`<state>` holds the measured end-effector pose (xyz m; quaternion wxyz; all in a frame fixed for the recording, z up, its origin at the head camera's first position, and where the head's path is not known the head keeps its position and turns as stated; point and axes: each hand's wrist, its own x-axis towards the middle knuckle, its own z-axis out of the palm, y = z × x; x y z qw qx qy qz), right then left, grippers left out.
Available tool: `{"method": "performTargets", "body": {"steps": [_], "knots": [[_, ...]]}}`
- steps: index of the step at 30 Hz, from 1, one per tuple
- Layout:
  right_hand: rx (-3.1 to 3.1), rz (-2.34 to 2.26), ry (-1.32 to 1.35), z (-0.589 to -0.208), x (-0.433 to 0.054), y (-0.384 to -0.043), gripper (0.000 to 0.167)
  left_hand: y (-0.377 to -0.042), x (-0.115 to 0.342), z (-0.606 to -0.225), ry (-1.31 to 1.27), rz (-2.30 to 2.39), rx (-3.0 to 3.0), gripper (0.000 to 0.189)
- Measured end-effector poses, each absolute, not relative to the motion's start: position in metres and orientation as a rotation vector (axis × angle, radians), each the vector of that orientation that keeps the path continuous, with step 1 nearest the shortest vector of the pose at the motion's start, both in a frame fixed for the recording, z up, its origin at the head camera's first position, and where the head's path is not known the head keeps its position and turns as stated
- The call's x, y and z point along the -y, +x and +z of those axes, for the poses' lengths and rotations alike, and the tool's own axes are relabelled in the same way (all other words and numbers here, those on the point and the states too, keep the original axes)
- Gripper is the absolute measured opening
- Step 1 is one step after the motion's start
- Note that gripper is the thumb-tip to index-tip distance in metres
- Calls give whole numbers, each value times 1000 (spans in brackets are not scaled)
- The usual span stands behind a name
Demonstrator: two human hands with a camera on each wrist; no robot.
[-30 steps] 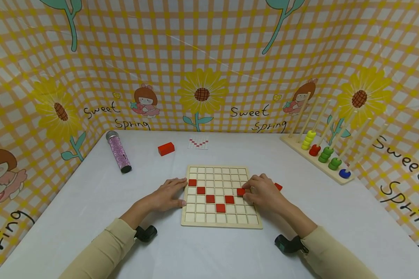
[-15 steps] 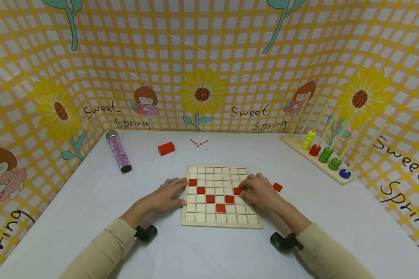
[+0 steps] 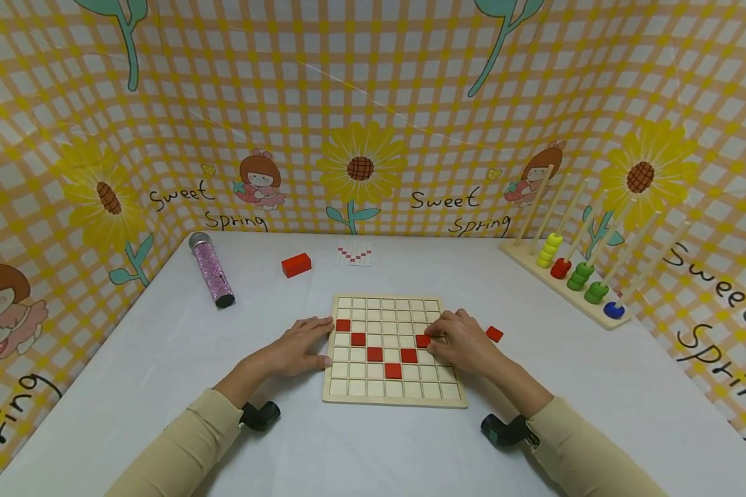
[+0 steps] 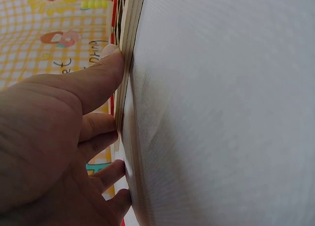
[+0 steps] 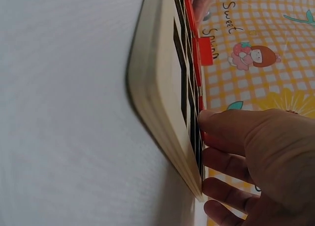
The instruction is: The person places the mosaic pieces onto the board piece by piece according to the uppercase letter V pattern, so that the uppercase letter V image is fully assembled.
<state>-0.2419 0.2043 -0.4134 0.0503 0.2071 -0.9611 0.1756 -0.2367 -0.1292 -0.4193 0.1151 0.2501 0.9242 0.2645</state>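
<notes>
A wooden grid board lies on the white cloth with several red square tiles set in a descending, then rising line. My left hand rests at the board's left edge; in the left wrist view its thumb lies against that edge, fingers extended. My right hand reaches over the right side. Its thumb and fingertips pinch a red tile at a cell up and right of another red tile. The fingertips partly cover it, so I cannot tell whether it lies flat. One loose red tile lies right of that hand.
Behind the board are a small card printed with a red V pattern and a red block. A glittery pink microphone lies at the left. At the right stands a bead rack with wooden pegs.
My right hand has shifted slightly left with the red tile, bringing it to the cell, and then stays still. The loose tile is now fully seen. My left hand has not moved.
</notes>
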Motion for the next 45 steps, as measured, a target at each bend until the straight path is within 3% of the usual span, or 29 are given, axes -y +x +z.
{"method": "performTargets", "body": {"steps": [11,45], "knots": [[2899,530,598,-412,-213,-242,22,-237,129,-419,740,753,-2713,73],[2953,419,302,-418,-308,-253,31,-237,130,-419,753,762,-2708,73]]}}
